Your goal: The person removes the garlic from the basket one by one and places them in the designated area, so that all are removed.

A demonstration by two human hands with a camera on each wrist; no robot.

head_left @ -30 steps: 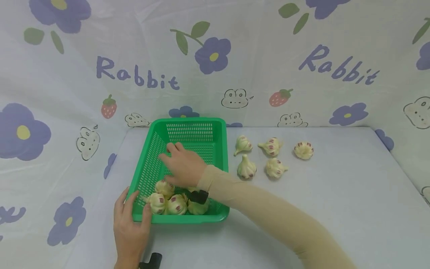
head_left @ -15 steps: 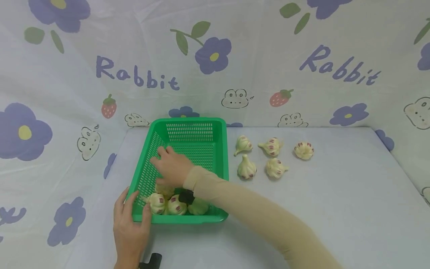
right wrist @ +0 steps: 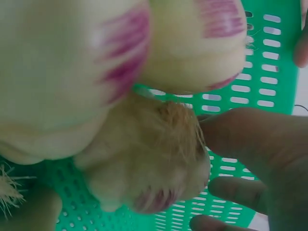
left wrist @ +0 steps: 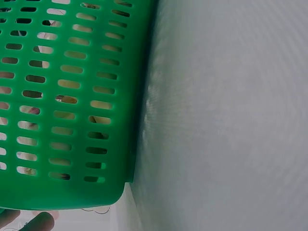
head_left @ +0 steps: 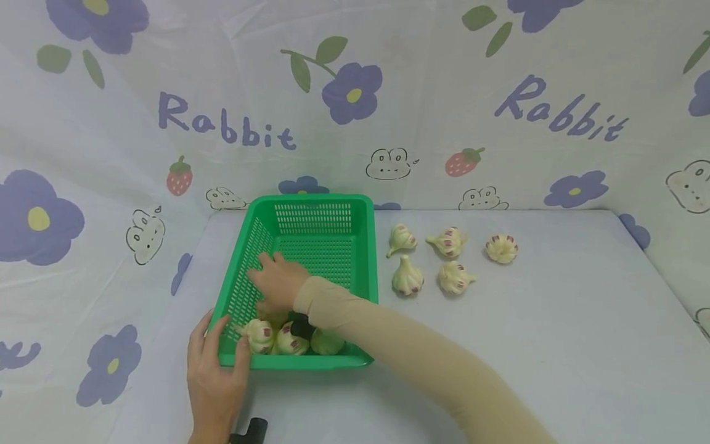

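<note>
A green plastic basket [head_left: 368, 259] stands on the table, several garlic bulbs at its near end. My left hand [head_left: 216, 376] grips its near left corner, with the thumb over the front rim and fingers at the left rim. Inside the basket, my right hand [head_left: 280, 283] reaches over a garlic bulb [right wrist: 149, 159]. In the right wrist view its thumb touches the bulb's root end, and the other fingers lie loosely at that bulb's side. Beside it are another garlic bulb [head_left: 259, 335] and a purple-marked one [head_left: 289, 339]. The right hand partly hides the reached bulb in the head view.
On the white table right of the basket lie several garlic bulbs, among them an upright one [head_left: 407, 277] and a rightmost one [head_left: 501, 248]. A patterned cloth [head_left: 421, 92] hangs behind the table. Basket walls surround the right hand.
My right hand has moved left and slightly toward me inside the basket, covering more of the rear bulb there. The left hand and the bulbs on the table have stayed put.
</note>
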